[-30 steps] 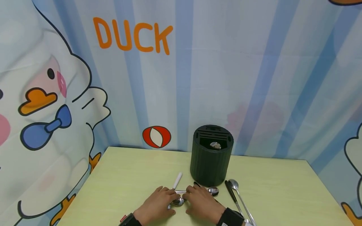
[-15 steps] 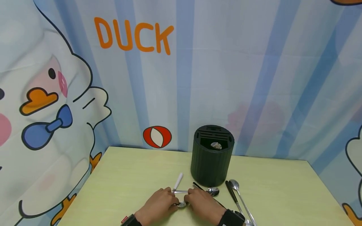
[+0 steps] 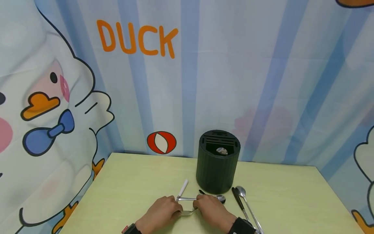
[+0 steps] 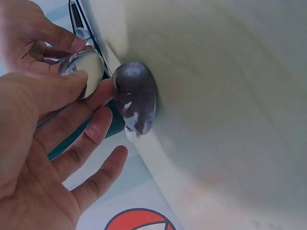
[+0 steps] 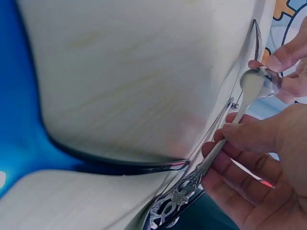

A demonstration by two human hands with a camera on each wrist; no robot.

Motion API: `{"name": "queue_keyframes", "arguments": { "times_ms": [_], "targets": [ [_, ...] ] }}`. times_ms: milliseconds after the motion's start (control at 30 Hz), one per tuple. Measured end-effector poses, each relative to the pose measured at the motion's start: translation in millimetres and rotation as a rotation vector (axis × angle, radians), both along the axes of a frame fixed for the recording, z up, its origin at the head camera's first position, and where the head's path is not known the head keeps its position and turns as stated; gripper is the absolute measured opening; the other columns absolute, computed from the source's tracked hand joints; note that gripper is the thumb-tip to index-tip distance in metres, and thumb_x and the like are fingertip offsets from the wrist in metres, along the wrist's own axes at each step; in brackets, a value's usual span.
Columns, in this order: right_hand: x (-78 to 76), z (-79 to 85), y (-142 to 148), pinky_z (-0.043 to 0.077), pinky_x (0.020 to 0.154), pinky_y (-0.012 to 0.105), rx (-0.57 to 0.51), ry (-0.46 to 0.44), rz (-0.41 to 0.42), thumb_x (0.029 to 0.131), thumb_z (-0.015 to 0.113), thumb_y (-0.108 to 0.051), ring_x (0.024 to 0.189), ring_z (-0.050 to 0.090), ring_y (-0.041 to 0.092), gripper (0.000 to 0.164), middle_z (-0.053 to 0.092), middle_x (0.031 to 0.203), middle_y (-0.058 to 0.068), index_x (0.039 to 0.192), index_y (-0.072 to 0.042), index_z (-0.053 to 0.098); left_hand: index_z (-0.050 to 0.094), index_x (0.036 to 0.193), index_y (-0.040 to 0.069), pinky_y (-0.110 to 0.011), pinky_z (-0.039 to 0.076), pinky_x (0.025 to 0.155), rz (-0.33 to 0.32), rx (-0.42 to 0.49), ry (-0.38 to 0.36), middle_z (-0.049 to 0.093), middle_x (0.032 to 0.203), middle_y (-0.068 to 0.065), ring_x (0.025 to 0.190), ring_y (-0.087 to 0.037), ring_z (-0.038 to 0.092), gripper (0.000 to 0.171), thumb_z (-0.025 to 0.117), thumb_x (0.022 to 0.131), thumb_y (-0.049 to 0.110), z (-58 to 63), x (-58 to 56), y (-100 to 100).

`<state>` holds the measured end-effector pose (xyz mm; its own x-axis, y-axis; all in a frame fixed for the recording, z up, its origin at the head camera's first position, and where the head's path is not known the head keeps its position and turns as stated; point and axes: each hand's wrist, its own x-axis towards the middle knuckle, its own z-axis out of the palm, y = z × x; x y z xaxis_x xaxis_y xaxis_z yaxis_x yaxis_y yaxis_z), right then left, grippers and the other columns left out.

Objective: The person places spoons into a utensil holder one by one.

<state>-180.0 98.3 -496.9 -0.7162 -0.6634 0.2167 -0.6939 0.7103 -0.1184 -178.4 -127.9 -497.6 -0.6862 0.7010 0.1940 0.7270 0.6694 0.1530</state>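
Observation:
Both hands hold one silver spoon [image 3: 188, 213] between them. My left hand [image 3: 162, 211] pinches its bowl [image 4: 95, 72] between thumb and fingers, the other fingers spread. My right hand [image 3: 214, 209] pinches the handle near the neck, and an ornate openwork handle end [image 5: 177, 201] shows below those fingers in the right wrist view. Close behind the hands lie a white-handled utensil [image 3: 184, 187] and a silver handle [image 3: 187, 198] crossing near its lower end. A second spoon bowl [image 4: 135, 98] lies beside my left fingertips in the left wrist view.
A dark green ribbed utensil holder [image 3: 217, 169] stands behind the hands, with a spoon bowl [image 3: 222, 151] showing in its opening. Right of it lie a black-handled utensil [image 3: 239, 199] and a long spoon [image 3: 241, 191]. Another spoon [image 3: 221, 198] lies behind my right hand.
A second ago both hands were around the spoon bowl with fingers more spread. The fingers have since closed on the spoon, and the bowl has turned. The right hand moved slightly right.

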Motion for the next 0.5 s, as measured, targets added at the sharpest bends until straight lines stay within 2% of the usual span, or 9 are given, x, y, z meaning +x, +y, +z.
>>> {"name": "queue_keyframes", "arguments": {
  "times_ms": [133,300,367,500],
  "targets": [
    [0.8,0.7,2,0.046,0.055,0.018,-0.028,-0.017,0.006,0.089,0.067,-0.004,0.070,0.061,0.007,0.020,0.063,0.079,-0.007,0.085,-0.022,0.075,0.073,0.087,0.024,-0.016,0.041,0.059,0.021,0.039,-0.086,0.066,0.078,0.013,0.067,0.001,0.050,0.008,0.069,0.091,0.018,3.7,0.1,-3],
    [2.9,5.5,5,0.052,0.064,0.018,-0.095,-0.051,0.001,0.089,0.068,-0.005,0.078,0.065,0.006,0.017,0.067,0.087,-0.007,0.091,-0.020,0.075,0.073,0.100,0.023,-0.018,0.047,0.063,0.121,0.121,-0.266,0.065,0.085,0.015,0.075,0.004,0.056,0.010,0.068,0.093,0.026,13.2,0.6,-4],
    [3.8,7.8,6,0.052,0.066,0.018,-0.111,-0.064,-0.001,0.089,0.069,-0.006,0.080,0.065,0.006,0.015,0.068,0.088,-0.007,0.093,-0.019,0.075,0.073,0.101,0.023,-0.019,0.048,0.064,0.145,0.153,-0.285,0.064,0.085,0.017,0.077,0.005,0.057,0.011,0.067,0.093,0.028,17.1,0.9,-3],
    [5.0,9.1,8,0.054,0.068,0.019,-0.143,-0.094,-0.004,0.089,0.070,-0.006,0.082,0.066,0.006,0.014,0.069,0.089,-0.008,0.095,-0.018,0.075,0.071,0.103,0.024,-0.020,0.050,0.067,0.137,0.211,-0.248,0.066,0.089,0.017,0.080,0.006,0.058,0.011,0.067,0.094,0.028,20.7,1.3,-3]
  ]
}}
